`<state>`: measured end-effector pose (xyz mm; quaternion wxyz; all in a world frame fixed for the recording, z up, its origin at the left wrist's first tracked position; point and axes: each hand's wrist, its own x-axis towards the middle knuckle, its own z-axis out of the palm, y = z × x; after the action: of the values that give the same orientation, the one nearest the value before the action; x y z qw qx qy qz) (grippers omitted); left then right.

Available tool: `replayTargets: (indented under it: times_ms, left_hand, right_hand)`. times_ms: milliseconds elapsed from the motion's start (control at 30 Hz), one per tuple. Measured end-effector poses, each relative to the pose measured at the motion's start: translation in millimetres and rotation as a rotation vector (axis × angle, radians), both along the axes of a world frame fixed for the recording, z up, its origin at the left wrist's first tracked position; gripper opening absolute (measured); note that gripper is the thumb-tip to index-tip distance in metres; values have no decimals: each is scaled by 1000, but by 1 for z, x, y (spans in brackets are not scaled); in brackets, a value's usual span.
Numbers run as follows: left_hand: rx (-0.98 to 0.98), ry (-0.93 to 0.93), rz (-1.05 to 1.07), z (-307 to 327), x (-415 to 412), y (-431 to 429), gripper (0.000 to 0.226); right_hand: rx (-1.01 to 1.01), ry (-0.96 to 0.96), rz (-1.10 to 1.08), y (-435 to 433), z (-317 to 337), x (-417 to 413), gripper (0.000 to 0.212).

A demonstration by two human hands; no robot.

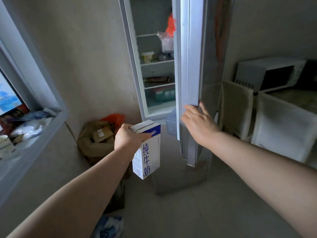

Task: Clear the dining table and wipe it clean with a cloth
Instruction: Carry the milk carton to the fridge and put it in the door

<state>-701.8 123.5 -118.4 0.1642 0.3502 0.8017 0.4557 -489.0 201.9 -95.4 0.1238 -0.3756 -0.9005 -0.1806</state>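
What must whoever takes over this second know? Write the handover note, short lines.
Left hand: grips the milk carton by its top, in front of the fridge.
Right hand: rests on the edge of the open fridge door, fingers fairly straight.
Done: carton is at the fridge, door open.
Left: set the carton inside, probably on a shelf or in the door bin, then shut the door. Dining table and cloth are out of view, so clearing and wiping cannot be judged.
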Motion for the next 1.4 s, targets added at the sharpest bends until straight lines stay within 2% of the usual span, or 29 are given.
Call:
replayTargets:
  times_ms: [200, 467, 667, 933, 1000, 1167, 1267, 1400]
  left_hand:
    - [16, 35, -115, 13, 6, -4, 58]
    - [32, 37, -303, 19, 25, 4, 51]
    - [38, 31, -384, 22, 50, 19, 53]
    - [75, -9, -421, 32, 84, 45, 52]
    - [97, -17, -405, 35, 91, 53, 56]
    - [174, -54, -354, 51, 115, 77, 56]
    - [234, -96, -319, 64, 128, 90, 52]
    - [332, -150, -286, 80, 146, 107, 51]
  right_hand:
    - [2, 17, -150, -28, -2, 28, 50]
    - [-40, 28, -354, -50, -10, 62, 48]
    - [-61, 42, -496, -49, -14, 91, 63]
    - [10, 140, -627, -34, -21, 137, 60]
    - [100, 205, -609, -28, -22, 142, 56]
    - [205, 311, -354, 0, -19, 145, 39]
    - [85, 255, -283, 13, -16, 142, 45]
    - [-146, 104, -368, 26, -19, 144, 35]
